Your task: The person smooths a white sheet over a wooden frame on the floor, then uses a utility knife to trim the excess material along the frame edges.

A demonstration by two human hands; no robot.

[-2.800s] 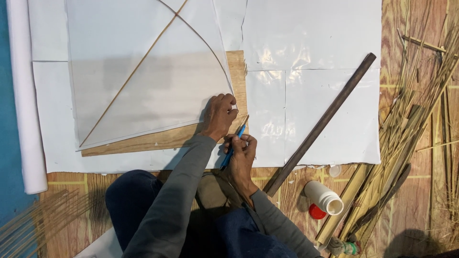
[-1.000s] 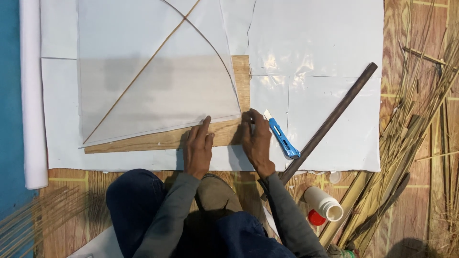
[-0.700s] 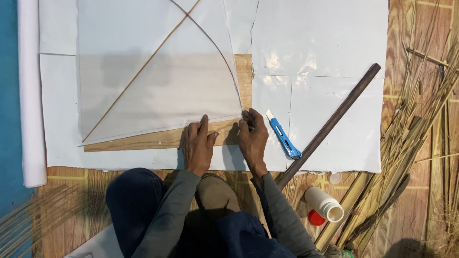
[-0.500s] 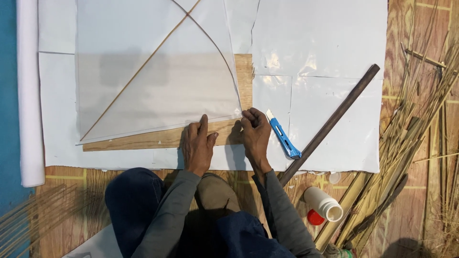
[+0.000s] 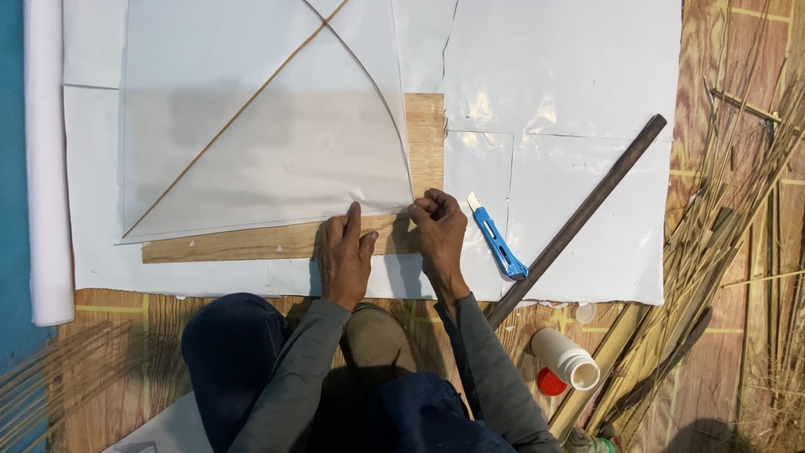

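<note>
A person seated on the floor works the lower edge of a translucent kite sheet (image 5: 268, 159), which fills the upper left of the frame over a wooden board (image 5: 251, 242) and white paper (image 5: 570, 75). The sheet's bottom edge runs left to right, just above both hands; its thin stick (image 5: 235, 122) slants from lower left toward the top centre. The left hand (image 5: 344, 256) lies flat at frame centre, fingers (image 5: 352, 220) together and stretched up the board, tips touching the sheet's edge. The right hand (image 5: 440, 231) sits just beside it to the right, fingers curled in and pinched at the sheet's lower right corner; whether they grip the film itself cannot be told. That corner lies nearer the right hand. A blue knife (image 5: 496, 243) rests on the paper just right of that hand, untouched, with a dark rod (image 5: 579, 218) slanting beyond it and a white bottle (image 5: 566, 359) at lower right beside a heap of reeds (image 5: 738, 252). About three seconds earlier the right hand held the knife at the board's edge; by a second ago it lay on the paper, and both hands have stayed at the edge since.
</note>
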